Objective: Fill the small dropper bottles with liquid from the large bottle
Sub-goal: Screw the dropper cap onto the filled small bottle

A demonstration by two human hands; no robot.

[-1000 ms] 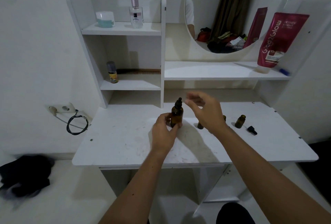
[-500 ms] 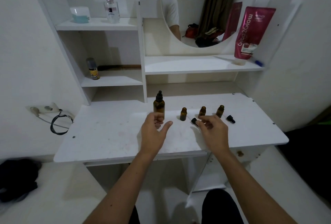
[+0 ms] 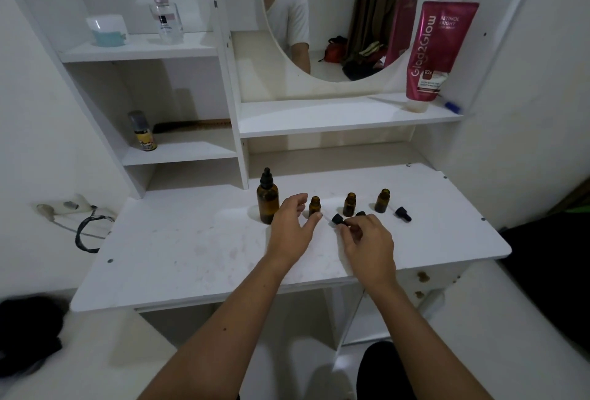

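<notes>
A large amber bottle (image 3: 267, 200) with a black dropper cap stands upright on the white surface (image 3: 178, 249). To its 3 o'clock, three small amber bottles (image 3: 314, 206) (image 3: 349, 204) (image 3: 382, 201) stand uncapped in a row. Black dropper caps lie near them: one (image 3: 337, 219) at the middle bottle's 7 o'clock, one (image 3: 403, 213) at the last bottle's 4 o'clock.

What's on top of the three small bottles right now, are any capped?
Nothing: all three small bottles stand open-necked. The right hand pinches one dropper cap; another cap lies on the table. A third is mostly hidden behind the fingers.
</notes>
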